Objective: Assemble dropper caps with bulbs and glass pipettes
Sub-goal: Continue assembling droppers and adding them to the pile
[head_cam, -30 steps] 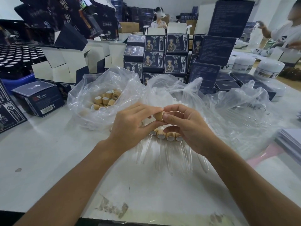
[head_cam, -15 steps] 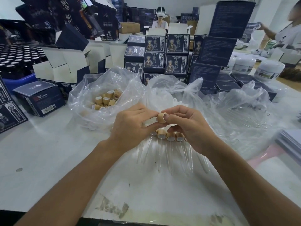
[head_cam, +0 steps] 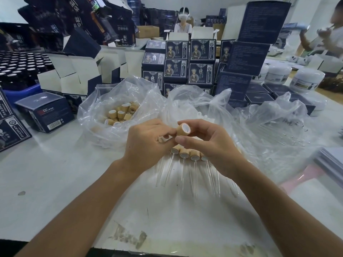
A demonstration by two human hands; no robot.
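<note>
Over the worktop, head view: both hands meet above a pale worktop (head_cam: pixel 55 182), close together, fingertips almost touching.
Right hand (head_cam: pixel 207 143): thumb and fingers curl round a tan cap (head_cam: pixel 182 129), pinching it; the cap's open end with its white lining faces up and to the right.
Left hand (head_cam: pixel 148 143): fingers are curled, their tips at the cap's left side; a second tan piece (head_cam: pixel 163 139) shows between them, though I cannot tell how firmly it is held.
Finished droppers (head_cam: pixel 189 154): a row lies on the worktop just below the hands, tan caps side by side, clear glass tubes (head_cam: pixel 185 175) pointing toward the person.
Left bag (head_cam: pixel 92 115): clear plastic, open, holding a heap of loose tan caps (head_cam: pixel 124 112), behind and left of the hands.
Middle bag (head_cam: pixel 185 101): clear plastic with small white pieces inside, blurred, directly behind the hands.
Right bag (head_cam: pixel 278 127): clear plastic, spread flat, with thin glass tubes faintly visible through it.
Dark boxes (head_cam: pixel 193 62): stacked behind the bags, some printed with a figure.
White jars (head_cam: pixel 306 80): on the far right of the worktop.
Other people: one seated far back, another at the right edge.
</note>
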